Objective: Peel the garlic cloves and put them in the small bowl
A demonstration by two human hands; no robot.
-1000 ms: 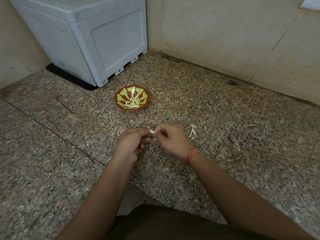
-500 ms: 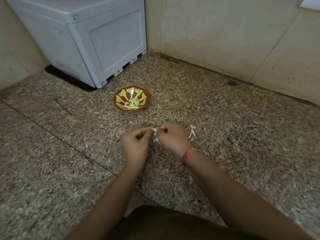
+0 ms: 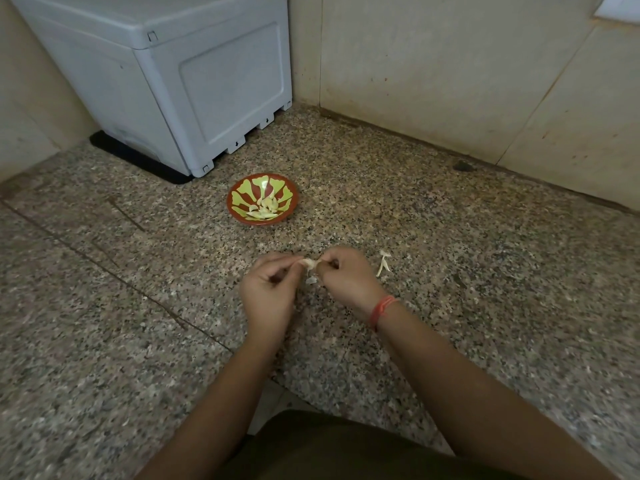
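A garlic clove [image 3: 309, 263] with loose papery skin is pinched between the fingertips of both hands above the granite floor. My left hand [image 3: 270, 289] holds its left end, my right hand [image 3: 344, 276] holds its right end, and a red thread circles the right wrist. A flake of skin [image 3: 311, 280] shows just below the clove. The small red bowl [image 3: 235, 199] with a green pattern sits beyond the hands and holds several peeled cloves [image 3: 264, 209].
A garlic stem scrap [image 3: 383, 264] lies on the floor right of my right hand. A grey plastic box [image 3: 194, 74] stands on a black base at the back left. Beige walls [image 3: 450, 71] close the corner behind.
Both hands stay on the clove and have drawn slightly apart. Skin has come loose from the clove and a flake shows below it.
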